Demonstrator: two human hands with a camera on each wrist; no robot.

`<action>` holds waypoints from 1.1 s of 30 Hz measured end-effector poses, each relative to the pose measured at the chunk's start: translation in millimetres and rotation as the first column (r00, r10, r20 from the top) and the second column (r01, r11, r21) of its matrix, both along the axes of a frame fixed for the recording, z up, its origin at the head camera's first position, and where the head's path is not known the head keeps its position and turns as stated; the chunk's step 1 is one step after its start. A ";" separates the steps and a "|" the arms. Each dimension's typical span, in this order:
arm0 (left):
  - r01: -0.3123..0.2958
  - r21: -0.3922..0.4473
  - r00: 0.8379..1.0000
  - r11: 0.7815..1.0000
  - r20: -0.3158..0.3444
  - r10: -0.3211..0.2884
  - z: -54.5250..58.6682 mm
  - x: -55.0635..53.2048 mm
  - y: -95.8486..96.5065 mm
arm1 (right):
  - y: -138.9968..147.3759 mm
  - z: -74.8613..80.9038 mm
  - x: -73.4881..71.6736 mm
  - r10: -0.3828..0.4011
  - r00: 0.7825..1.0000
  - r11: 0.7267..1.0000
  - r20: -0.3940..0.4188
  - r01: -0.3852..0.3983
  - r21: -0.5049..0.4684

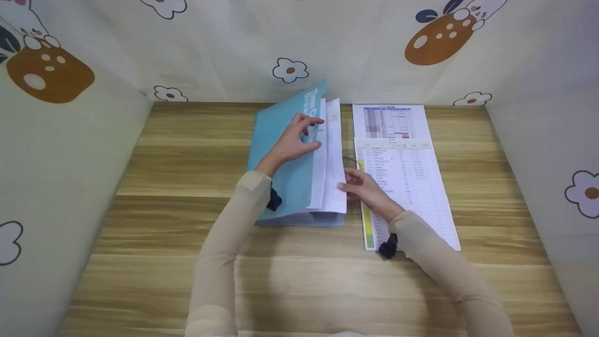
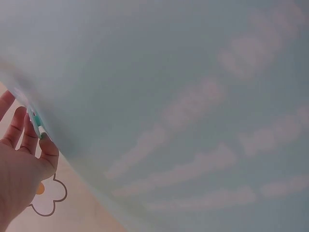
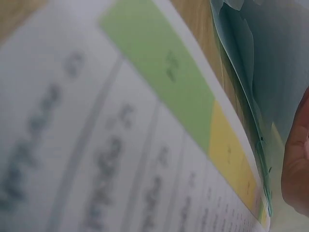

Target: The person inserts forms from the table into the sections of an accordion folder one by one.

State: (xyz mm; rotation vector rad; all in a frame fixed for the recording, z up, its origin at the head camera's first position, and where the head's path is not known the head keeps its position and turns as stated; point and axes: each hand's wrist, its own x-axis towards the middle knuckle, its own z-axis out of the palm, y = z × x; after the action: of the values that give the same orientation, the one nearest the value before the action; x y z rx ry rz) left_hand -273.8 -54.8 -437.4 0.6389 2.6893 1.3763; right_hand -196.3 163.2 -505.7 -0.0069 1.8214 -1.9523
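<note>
A light-blue plastic folder (image 1: 283, 187) with white lettering lies on the table, its cover tilted partly up over white papers (image 1: 333, 164). My left hand (image 1: 292, 140) holds the free edge of that cover. In the left wrist view, the left hand (image 2: 24, 154) has its thumb and fingers at the edge, about a small teal piece. The papers' right edge is pinched by my right hand (image 1: 367, 189), thumb in front and other fingers partly hidden behind. Only part of the right hand (image 3: 297, 159) shows in the right wrist view.
Printed table sheets (image 1: 407, 187) with a yellow and green left strip lie right of the folder, beneath my right forearm. A thin cord or strip (image 1: 352, 159) shows between them. Patterned cloth (image 1: 224, 51) stands behind and at both sides of the wooden table (image 1: 178, 234).
</note>
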 end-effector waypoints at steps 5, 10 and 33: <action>-0.003 -0.003 1.000 1.000 0.002 0.003 0.5 0.3 0.1 | 4.6 4.0 1.3 -0.006 1.000 0.997 0.001 0.006 -0.072; -0.004 -0.001 1.000 1.000 0.011 0.004 0.2 -0.4 0.3 | 6.4 5.5 1.4 0.006 1.000 0.994 -0.012 -0.008 -0.108; -0.017 -0.003 1.000 1.000 0.018 0.017 -0.9 0.7 1.4 | -13.4 0.4 -7.2 -0.024 0.999 0.999 -0.029 0.025 0.034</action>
State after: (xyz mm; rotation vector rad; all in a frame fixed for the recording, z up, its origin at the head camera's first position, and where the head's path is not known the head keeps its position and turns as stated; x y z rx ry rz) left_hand -273.1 -53.4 -438.3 0.6012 2.6883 1.3753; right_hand -203.4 149.8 -505.3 -0.0015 1.8817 -1.9462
